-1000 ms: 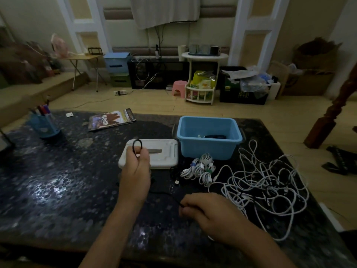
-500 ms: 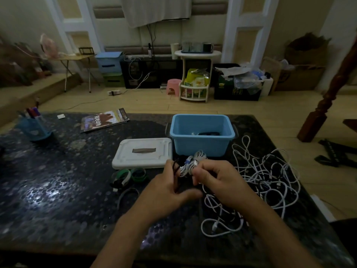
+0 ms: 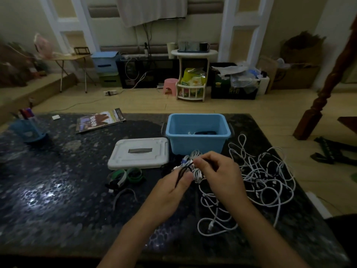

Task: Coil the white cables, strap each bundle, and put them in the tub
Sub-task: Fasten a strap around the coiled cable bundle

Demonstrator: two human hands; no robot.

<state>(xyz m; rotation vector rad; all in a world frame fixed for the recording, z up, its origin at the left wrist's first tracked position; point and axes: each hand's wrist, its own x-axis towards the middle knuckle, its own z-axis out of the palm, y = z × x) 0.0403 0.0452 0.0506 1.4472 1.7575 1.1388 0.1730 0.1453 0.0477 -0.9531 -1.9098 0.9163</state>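
A coiled white cable bundle [image 3: 195, 167] is held just in front of the blue tub [image 3: 197, 144]. My left hand [image 3: 170, 192] grips a thin black strap [image 3: 183, 169] against the bundle. My right hand [image 3: 220, 175] pinches the strap's other end at the top of the bundle. A loose tangle of white cables [image 3: 258, 178] lies on the dark table to the right. The tub holds something dark and a bit of white cable.
The tub's white lid [image 3: 139, 152] lies left of the tub. Green and white straps [image 3: 125, 176] and a grey strap [image 3: 123, 196] lie in front of the lid. A magazine [image 3: 99, 120] and a blue pen holder [image 3: 27, 126] sit at the far left.
A second ago my left hand held up a black strap loop over the lid and my right rested on the table. Both hands have come together on the coiled bundle with the strap.
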